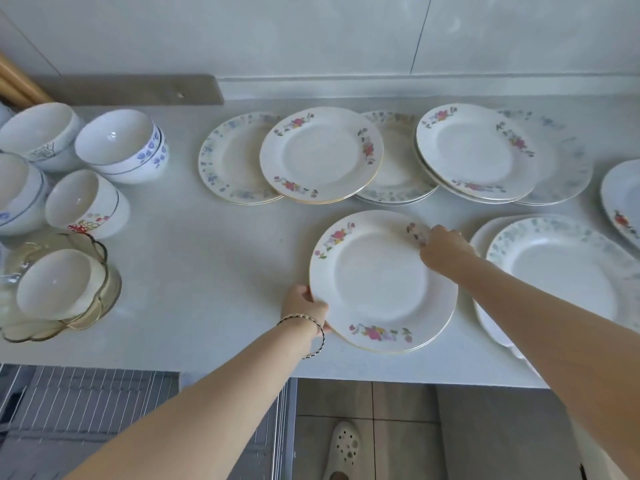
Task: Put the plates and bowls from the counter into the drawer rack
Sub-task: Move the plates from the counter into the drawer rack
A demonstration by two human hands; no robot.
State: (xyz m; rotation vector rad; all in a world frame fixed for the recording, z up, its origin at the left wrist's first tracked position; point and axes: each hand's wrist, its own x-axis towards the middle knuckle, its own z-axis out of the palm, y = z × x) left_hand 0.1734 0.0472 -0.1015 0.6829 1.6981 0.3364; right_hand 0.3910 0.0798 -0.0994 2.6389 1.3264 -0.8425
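Observation:
A small stack of white plates with pink flowers [377, 282] lies near the front of the grey counter [207, 271]. My left hand [304, 306] grips its left rim and my right hand [445, 251] grips its far right rim. Further back lie more flowered plates [322, 155] and another stack [474, 152]. Blue-patterned plates [568, 268] lie to the right. White bowls [117, 143] stand at the left. Below the counter edge at the lower left, the wire drawer rack [93, 403] is pulled out.
A glass scalloped bowl [97, 317] holding a white bowl sits at the front left. A grey strip [138, 90] lies along the back wall. My foot in a white clog [343, 448] stands on the tiled floor right of the drawer.

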